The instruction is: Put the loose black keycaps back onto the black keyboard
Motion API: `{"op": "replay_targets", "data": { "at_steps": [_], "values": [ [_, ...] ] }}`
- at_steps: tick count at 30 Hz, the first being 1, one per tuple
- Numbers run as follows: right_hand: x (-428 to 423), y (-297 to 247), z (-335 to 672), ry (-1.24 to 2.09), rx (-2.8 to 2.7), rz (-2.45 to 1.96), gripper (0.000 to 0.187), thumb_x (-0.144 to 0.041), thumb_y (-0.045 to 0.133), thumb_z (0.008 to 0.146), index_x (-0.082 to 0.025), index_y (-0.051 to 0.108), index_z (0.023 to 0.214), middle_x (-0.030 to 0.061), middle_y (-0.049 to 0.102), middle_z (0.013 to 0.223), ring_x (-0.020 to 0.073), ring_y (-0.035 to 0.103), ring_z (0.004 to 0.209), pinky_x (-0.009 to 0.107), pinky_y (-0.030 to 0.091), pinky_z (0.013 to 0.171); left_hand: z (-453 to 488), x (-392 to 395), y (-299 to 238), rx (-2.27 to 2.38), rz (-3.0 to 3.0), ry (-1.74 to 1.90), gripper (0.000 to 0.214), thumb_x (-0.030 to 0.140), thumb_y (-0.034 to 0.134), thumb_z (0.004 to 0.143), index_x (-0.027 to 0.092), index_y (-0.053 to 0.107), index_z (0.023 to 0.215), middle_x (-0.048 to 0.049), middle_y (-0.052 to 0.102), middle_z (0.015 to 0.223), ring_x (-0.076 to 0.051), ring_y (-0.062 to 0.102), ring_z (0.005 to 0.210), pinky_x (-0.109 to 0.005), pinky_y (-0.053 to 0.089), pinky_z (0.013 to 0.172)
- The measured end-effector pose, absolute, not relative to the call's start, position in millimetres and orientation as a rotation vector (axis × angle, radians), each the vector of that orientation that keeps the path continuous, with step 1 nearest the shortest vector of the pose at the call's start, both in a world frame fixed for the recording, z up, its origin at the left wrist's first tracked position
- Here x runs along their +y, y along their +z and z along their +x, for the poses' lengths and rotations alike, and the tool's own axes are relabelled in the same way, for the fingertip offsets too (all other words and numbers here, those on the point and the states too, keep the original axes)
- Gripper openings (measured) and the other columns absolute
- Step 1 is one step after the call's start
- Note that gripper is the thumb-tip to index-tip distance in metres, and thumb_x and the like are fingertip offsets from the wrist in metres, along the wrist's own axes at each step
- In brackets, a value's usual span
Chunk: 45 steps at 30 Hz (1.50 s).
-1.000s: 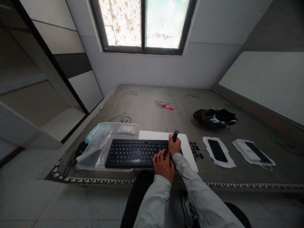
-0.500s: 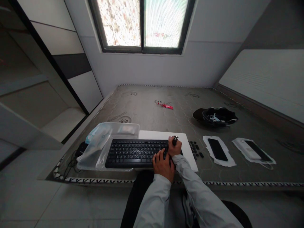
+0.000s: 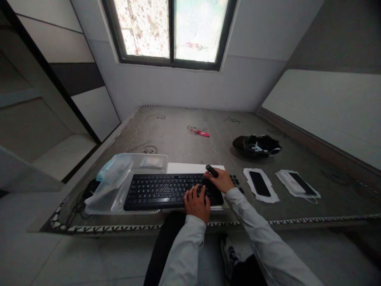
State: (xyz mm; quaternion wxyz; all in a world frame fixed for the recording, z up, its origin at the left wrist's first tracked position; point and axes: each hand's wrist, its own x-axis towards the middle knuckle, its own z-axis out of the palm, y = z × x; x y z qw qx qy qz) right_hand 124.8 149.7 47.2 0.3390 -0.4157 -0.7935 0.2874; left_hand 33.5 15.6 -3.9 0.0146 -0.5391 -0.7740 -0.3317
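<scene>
On the oblong, key-studded keyboard (image 3: 165,190) rests the left hand (image 3: 197,204).

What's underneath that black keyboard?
A flat white piece shows past the far edge of the keyboard, and clear plastic around its left end; both appear to run beneath it. Anything else there is covered by the keyboard itself.

"Supporting surface?"
"Grey mattress (image 3: 175,143), patterned, with black-and-white edging (image 3: 119,228)."
"Lying directly on it?"
"Near side: clear plastic case (image 3: 102,200), white board (image 3: 186,168), small black pieces (image 3: 237,182), two white sheets (image 3: 268,199). Farther back: dark cap (image 3: 240,145), red item (image 3: 200,132), nature undetermined. Near left corner: tangled dark cable (image 3: 76,207)."
</scene>
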Motion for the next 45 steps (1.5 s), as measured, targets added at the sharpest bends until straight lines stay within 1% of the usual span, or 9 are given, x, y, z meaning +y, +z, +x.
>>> {"op": "replay_targets", "data": {
  "at_steps": [3, 7, 12, 16, 20, 28, 32, 37, 45],
  "values": [
    [146, 38, 130, 0.615, -2.415, -1.091, 0.020, -0.035, 0.067, 0.075, -0.020, 0.069, 0.089, 0.0052, 0.068, 0.089, 0.0190, 0.062, 0.086, 0.028, 0.044, 0.079, 34, 15, -3, -2.399, -1.679, -1.032, 0.040, 0.026, 0.060, 0.078, 0.033, 0.060, 0.118, -0.0007, 0.055, 0.129, -0.024, 0.046, 0.117, -0.047, 0.029, 0.104],
    [142, 27, 127, 0.615, -2.428, -1.160, 0.020, -0.030, 0.062, 0.079, -0.020, 0.070, 0.095, 0.0067, 0.069, 0.097, 0.0198, 0.061, 0.093, 0.028, 0.042, 0.084, 33, 14, -4, -2.366, -1.693, -1.059, 0.039, 0.024, 0.059, 0.078, 0.031, 0.061, 0.117, -0.0030, 0.055, 0.128, -0.025, 0.047, 0.116, -0.048, 0.029, 0.104],
    [135, 25, 128, 0.671, -2.247, -1.304, 0.031, -0.042, 0.051, 0.086, -0.017, 0.070, 0.084, 0.0082, 0.070, 0.085, 0.0210, 0.063, 0.081, 0.027, 0.042, 0.074, 31, 13, -7, -2.295, -1.708, -1.116, 0.039, 0.022, 0.058, 0.078, 0.031, 0.061, 0.117, -0.0033, 0.056, 0.128, -0.025, 0.047, 0.116, -0.048, 0.029, 0.103],
    [128, 25, 137, 0.939, -2.068, -1.422, 0.047, -0.055, 0.047, 0.083, -0.015, 0.069, 0.073, 0.0084, 0.070, 0.074, 0.0207, 0.063, 0.071, 0.027, 0.041, 0.064, 28, 13, -7, -2.220, -1.681, -1.233, 0.037, 0.024, 0.056, 0.082, 0.028, 0.059, 0.119, -0.0055, 0.060, 0.120, -0.024, 0.050, 0.111, -0.046, 0.030, 0.101],
    [116, 27, 146, 1.125, -2.096, -1.353, 0.053, -0.060, 0.048, 0.079, -0.013, 0.067, 0.069, 0.0062, 0.067, 0.066, 0.0186, 0.060, 0.063, 0.025, 0.039, 0.058, 27, 12, -7, -2.112, -1.638, -1.327, 0.033, 0.033, 0.055, 0.087, 0.024, 0.059, 0.118, -0.0064, 0.066, 0.108, -0.023, 0.055, 0.102, -0.042, 0.033, 0.095],
    [93, 35, 159, 1.133, -2.116, -1.271, 0.048, -0.059, 0.052, 0.078, -0.014, 0.067, 0.070, 0.0062, 0.069, 0.070, 0.0208, 0.063, 0.069, 0.027, 0.042, 0.063, 24, 8, -13, -1.907, -1.822, -1.439, 0.024, 0.033, 0.052, 0.090, 0.024, 0.065, 0.108, -0.0028, 0.070, 0.091, -0.016, 0.060, 0.083, -0.029, 0.040, 0.075],
    [83, 36, 164, 1.125, -2.112, -1.290, 0.046, -0.058, 0.054, 0.078, -0.015, 0.068, 0.069, 0.0062, 0.069, 0.070, 0.0219, 0.064, 0.071, 0.029, 0.044, 0.066, 21, 7, -15, -1.887, -1.912, -1.380, 0.023, 0.031, 0.049, 0.092, 0.024, 0.065, 0.106, -0.0019, 0.070, 0.095, -0.016, 0.060, 0.086, -0.029, 0.041, 0.076],
    [69, 40, 169, 1.030, -2.040, -1.163, 0.036, -0.050, 0.059, 0.078, -0.017, 0.071, 0.088, 0.0068, 0.071, 0.089, 0.0219, 0.065, 0.084, 0.030, 0.046, 0.078, 20, 4, -20, -1.811, -1.937, -1.324, 0.022, 0.029, 0.047, 0.092, 0.023, 0.065, 0.104, -0.0014, 0.071, 0.094, -0.015, 0.063, 0.082, -0.028, 0.042, 0.074],
    [61, 44, 182, 0.841, -2.256, -1.093, 0.021, -0.035, 0.068, 0.073, -0.020, 0.071, 0.088, 0.0057, 0.070, 0.089, 0.0220, 0.064, 0.085, 0.030, 0.046, 0.077, 21, -4, -22, -1.691, -1.977, -1.246, 0.025, 0.021, 0.043, 0.092, 0.021, 0.067, 0.100, -0.0039, 0.072, 0.092, -0.014, 0.066, 0.081, -0.026, 0.045, 0.071]
  ]
}}
